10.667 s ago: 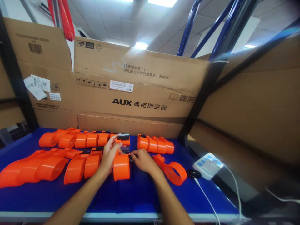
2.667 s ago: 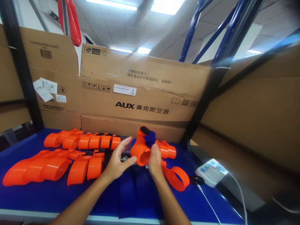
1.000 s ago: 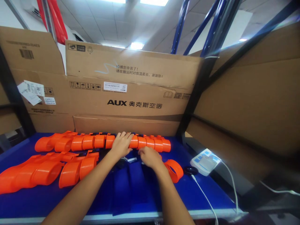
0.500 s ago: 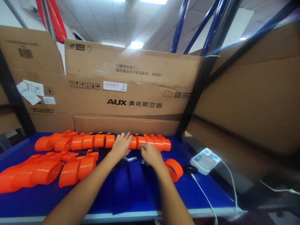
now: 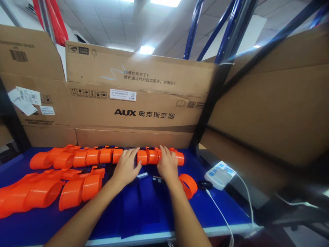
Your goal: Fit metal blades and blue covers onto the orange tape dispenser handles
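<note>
A row of short orange plastic rings [image 5: 100, 156], with dark pieces between some of them, lies along the back of the blue surface. My left hand [image 5: 126, 167] is over the middle of this row, its fingers stretched out and the thumb apart. Farther right, my right hand [image 5: 168, 165] lies over the rings near the row's end, fingers extended across their tops; its thumb is partly hidden. Between my hands several orange rings [image 5: 147, 157] show. Just in front of them are small metal buckles [image 5: 142, 175] and dark blue straps [image 5: 149, 200].
More orange rings [image 5: 45, 192] lie at the left front, and a single orange ring [image 5: 189, 186] stands right of my right forearm. A black round object [image 5: 205, 185] and a white device [image 5: 220, 175] with cables lie farther right. Behind stands a cardboard panel [image 5: 144, 99].
My right hand has moved up and right, from the front of the rings onto their tops. My left hand's thumb has spread from its fingers. The view has shifted slightly.
</note>
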The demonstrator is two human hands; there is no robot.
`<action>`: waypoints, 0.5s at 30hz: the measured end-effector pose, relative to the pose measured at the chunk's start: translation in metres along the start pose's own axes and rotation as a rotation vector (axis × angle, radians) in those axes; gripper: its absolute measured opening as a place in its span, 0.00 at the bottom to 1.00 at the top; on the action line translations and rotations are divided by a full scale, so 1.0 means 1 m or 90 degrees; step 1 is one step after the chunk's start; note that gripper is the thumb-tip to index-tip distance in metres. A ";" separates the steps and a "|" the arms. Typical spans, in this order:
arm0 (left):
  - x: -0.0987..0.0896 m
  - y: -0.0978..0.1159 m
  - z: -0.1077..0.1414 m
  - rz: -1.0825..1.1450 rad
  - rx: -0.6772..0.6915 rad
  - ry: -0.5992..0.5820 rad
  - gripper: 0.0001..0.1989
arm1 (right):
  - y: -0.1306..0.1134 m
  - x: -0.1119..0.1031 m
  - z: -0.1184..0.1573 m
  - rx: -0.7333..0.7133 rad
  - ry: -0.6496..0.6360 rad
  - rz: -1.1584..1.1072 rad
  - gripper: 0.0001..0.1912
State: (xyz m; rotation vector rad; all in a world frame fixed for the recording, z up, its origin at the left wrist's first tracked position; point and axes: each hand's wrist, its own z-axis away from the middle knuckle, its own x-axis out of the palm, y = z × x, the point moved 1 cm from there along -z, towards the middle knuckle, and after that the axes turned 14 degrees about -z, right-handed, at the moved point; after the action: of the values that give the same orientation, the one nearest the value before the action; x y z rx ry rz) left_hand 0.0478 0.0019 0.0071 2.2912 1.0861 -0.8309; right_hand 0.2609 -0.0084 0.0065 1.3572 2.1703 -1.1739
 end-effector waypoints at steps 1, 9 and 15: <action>-0.003 0.001 0.003 0.024 0.001 0.018 0.30 | 0.001 0.002 0.000 0.014 -0.018 0.017 0.39; -0.004 0.002 0.011 0.127 -0.090 0.116 0.24 | 0.001 0.014 -0.011 0.132 -0.181 0.180 0.43; -0.014 0.003 0.011 0.146 -0.095 0.133 0.22 | 0.001 0.011 -0.011 0.114 -0.163 0.193 0.38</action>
State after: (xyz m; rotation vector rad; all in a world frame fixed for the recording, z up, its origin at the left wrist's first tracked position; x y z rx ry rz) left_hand 0.0396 -0.0142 0.0099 2.3560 0.9123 -0.4142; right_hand 0.2584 0.0066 0.0055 1.4541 1.6501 -1.3575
